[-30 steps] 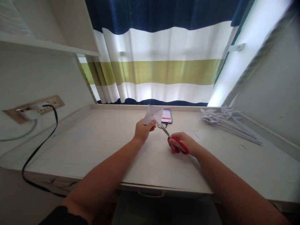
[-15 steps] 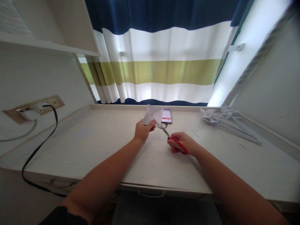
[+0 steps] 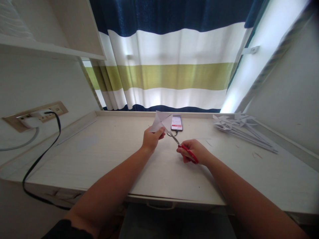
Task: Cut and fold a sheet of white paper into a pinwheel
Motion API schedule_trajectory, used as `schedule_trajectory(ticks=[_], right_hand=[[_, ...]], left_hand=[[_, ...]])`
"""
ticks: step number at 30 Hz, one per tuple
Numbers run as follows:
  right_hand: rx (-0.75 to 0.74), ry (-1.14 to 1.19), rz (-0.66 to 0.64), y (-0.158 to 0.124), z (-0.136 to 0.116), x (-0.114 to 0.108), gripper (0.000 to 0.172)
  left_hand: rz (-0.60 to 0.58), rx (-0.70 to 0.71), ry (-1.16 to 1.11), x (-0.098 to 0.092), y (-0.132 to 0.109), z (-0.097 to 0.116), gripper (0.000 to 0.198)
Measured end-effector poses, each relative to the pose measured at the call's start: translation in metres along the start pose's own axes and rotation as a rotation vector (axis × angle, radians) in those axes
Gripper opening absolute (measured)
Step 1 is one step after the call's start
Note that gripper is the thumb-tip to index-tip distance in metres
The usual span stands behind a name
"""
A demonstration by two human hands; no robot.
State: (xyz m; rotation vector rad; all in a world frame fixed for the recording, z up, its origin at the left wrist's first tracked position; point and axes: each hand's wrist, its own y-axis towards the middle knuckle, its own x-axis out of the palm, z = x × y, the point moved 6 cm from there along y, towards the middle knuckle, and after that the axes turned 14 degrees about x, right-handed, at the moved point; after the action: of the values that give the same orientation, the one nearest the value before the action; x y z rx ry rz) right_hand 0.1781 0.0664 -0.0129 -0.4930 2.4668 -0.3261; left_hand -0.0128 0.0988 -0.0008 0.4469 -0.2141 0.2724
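Head view showed two bare hands working above a white desk (image 3: pixel 112 169). Between the thumb and fingers of the left hand (image 3: pixel 151 141) was a small sheet of white paper (image 3: pixel 159 122), held up near the far edge and tilted, with a dark dot near its middle. The right hand (image 3: pixel 198 150) was wrapped about the red handles of the scissors (image 3: pixel 191 154), their blades pointing up and leftward to the paper's lower right corner. Whether the tips had bitten into it was too small to tell.

Just beyond, to the right of the paper, a phone (image 3: pixel 176 123) lay on the desk with its screen lit and a cable (image 3: pixel 176 132) at its near end. Well apart, to the right, folded white shapes (image 3: pixel 231 123) were heaped together, with pale sticks (image 3: pixel 259 143) running from them toward the near right. A striped curtain (image 3: pixel 184 76) hung behind.
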Motion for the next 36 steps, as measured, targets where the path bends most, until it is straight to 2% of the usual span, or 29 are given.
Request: schedule_trajectory(ticks=[21, 36], right_hand=[[0.013, -0.033, 0.039, 0.0030, 0.0015, -0.0013, 0.036], [0.017, -0.042, 0.053, 0.0066, 0.0046, -0.0021, 0.043]], left_hand=[[0.006, 0.024, 0.007, 0.0006, -0.0008, 0.0022, 0.038], [0.001, 0.028, 0.016, 0.0001, -0.0016, 0.0043, 0.037]])
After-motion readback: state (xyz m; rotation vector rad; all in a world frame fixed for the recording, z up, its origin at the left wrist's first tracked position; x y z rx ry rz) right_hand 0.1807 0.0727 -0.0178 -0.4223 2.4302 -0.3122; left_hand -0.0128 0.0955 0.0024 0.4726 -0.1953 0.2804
